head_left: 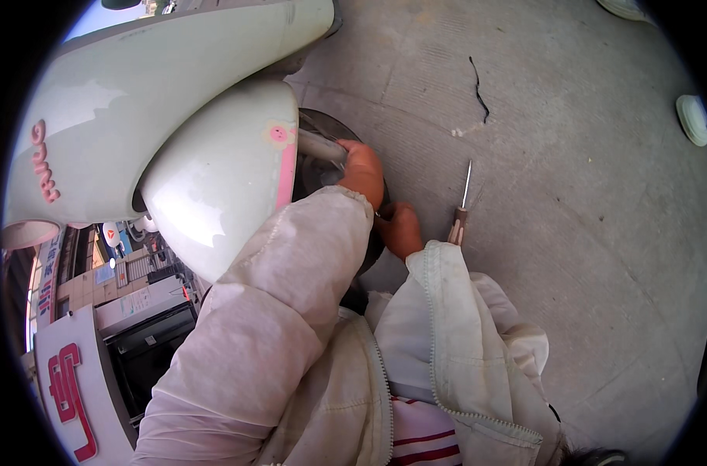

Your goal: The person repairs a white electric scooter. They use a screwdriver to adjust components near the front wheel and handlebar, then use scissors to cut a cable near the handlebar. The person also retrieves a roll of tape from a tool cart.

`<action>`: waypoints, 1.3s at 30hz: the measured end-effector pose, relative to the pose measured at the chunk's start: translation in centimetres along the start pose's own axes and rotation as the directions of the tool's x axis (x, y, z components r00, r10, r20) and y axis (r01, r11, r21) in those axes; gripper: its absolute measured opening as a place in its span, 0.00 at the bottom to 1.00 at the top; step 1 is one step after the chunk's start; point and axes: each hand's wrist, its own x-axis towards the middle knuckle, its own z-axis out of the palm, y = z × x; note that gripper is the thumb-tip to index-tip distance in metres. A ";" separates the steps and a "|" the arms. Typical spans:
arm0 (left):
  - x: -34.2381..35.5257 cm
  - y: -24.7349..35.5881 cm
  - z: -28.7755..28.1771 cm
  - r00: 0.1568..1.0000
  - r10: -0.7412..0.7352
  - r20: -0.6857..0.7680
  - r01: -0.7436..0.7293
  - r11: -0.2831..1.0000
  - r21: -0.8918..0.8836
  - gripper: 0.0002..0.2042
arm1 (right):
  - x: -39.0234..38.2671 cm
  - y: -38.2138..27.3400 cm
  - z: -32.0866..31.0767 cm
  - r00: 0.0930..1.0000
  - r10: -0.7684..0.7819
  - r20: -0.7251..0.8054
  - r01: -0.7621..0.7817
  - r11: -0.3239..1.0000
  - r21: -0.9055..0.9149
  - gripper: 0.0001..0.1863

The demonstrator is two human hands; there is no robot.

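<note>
A pale scooter front wheel (316, 118) sits under a rounded, cream-coloured fender (214, 171) with a pink edge stripe and a flower sticker. My left hand (363, 171) reaches across the wheel beside a grey fork leg (321, 146), its fingers bent in toward the hub side; what they grip is hidden. Close below it, my right hand (402, 231) is curled against the tyre's edge, fingertips tucked out of sight. On the paving to the right of my right hand lies a screwdriver (458, 221), its metal shaft pointing away from me.
The scooter's pale front body panel (89, 116) fills the upper left. A thin black strip (478, 89) lies on the grey paving (555, 194). White shoes (694, 120) show at the right rim. A shopfront (81, 380) stands at the lower left.
</note>
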 end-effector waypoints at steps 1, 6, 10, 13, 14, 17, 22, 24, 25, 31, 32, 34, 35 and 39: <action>0.1 0.0 0.0 1.000 -0.003 0.017 0.002 1.000 0.006 0.25 | 0.1 0.0 0.1 1.000 -0.027 -0.012 0.027 1.000 -0.008 0.12; 0.4 -0.2 -0.4 0.993 0.032 0.114 -0.033 0.999 0.005 0.43 | 0.0 0.9 0.4 0.994 -0.109 0.028 0.110 0.993 -0.040 0.12; 1.6 0.3 0.4 0.994 0.003 0.112 -0.005 1.000 0.022 0.43 | 0.1 0.2 0.1 1.000 -0.019 0.015 0.020 0.999 -0.037 0.12; 1.5 0.6 -0.1 0.996 -0.017 0.093 0.017 1.000 -0.004 0.43 | -0.1 0.5 -0.1 0.998 -0.065 -0.002 0.065 0.997 -0.041 0.12; 1.7 0.6 -0.3 0.996 -0.042 0.080 0.043 0.999 -0.019 0.43 | 0.0 0.5 -0.2 0.997 -0.069 -0.019 0.069 0.998 -0.009 0.11; -0.1 -0.3 -0.9 0.997 -0.005 0.074 0.013 0.995 -0.103 0.41 | -0.2 0.2 0.1 0.999 0.009 0.043 -0.011 0.999 0.037 0.09; -9.5 -5.8 -9.8 0.916 0.225 -0.333 -0.349 0.858 -0.378 0.30 | 0.4 1.7 0.4 0.986 0.096 0.133 -0.103 0.994 0.044 0.09; -15.8 -8.3 -10.6 0.651 0.112 -0.751 -0.506 0.802 -0.319 0.23 | 0.9 0.8 -0.6 0.984 0.005 0.179 -0.006 1.000 0.009 0.12; -18.5 -9.8 -10.9 0.437 0.089 -0.895 -0.584 0.785 -0.206 0.20 | 1.4 0.7 -1.4 0.982 -0.024 0.188 0.023 1.000 0.007 0.12; -25.4 -13.0 0.3 -0.141 -0.380 -0.914 -0.760 0.633 -0.146 0.19 | 0.8 4.2 -2.4 0.923 0.008 0.385 0.057 0.986 -0.159 0.13; -25.2 -12.8 2.5 -0.129 -0.443 -0.887 -0.793 0.583 -0.176 0.18 | 0.9 4.9 -2.5 0.917 0.041 0.397 0.043 0.979 -0.200 0.13; -24.2 -12.8 4.9 -0.149 -0.481 -0.864 -0.776 0.598 -0.199 0.16 | 1.6 6.1 -2.8 0.912 0.080 0.401 0.024 0.968 -0.249 0.14; -23.9 -13.0 5.5 -0.172 -0.488 -0.856 -0.771 0.607 -0.191 0.15 | 2.6 7.3 -3.0 0.913 0.058 0.403 0.050 0.966 -0.253 0.14; -22.5 -13.9 7.1 -0.454 -0.429 -0.781 -0.711 0.703 0.027 0.12 | 9.3 17.0 -4.9 0.910 -0.175 0.376 0.371 0.750 -0.547 0.12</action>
